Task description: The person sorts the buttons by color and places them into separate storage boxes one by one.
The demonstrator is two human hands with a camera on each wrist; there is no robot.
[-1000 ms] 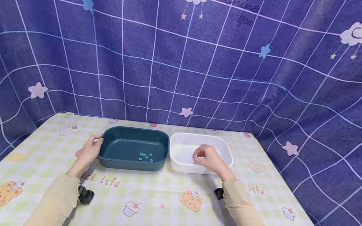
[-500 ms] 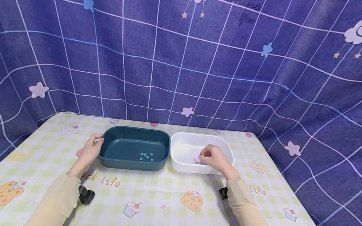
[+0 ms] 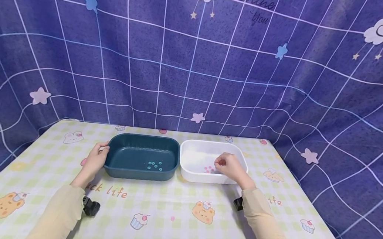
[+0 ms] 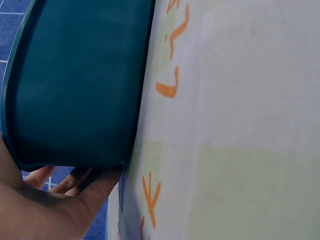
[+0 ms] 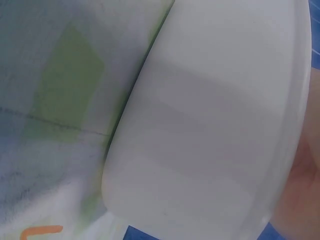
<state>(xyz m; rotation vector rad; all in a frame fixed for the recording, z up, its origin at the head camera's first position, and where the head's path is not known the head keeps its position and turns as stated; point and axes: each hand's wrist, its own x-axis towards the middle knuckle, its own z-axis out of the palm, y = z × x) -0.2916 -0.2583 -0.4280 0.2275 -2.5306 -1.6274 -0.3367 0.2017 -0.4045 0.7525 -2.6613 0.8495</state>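
Observation:
In the head view, my left hand holds the left end of a dark teal tub. Its fingers lie against the outside of that end in the left wrist view. Several small teal rings or buttons lie inside, toward the right. My right hand is over a white tub, fingers bent and tips together. Whether a small piece is between them is too small to tell. Several small pink pieces lie in this tub just left of the fingertips. The white wall hides most of the hand in the right wrist view.
Both tubs stand side by side near the back of a table with a checked cloth printed with cartoon figures. A blue curtain with white grid lines hangs behind and at the sides.
My right hand has moved right within the white tub, bringing the pink pieces into view. The left hand stays on the teal tub.

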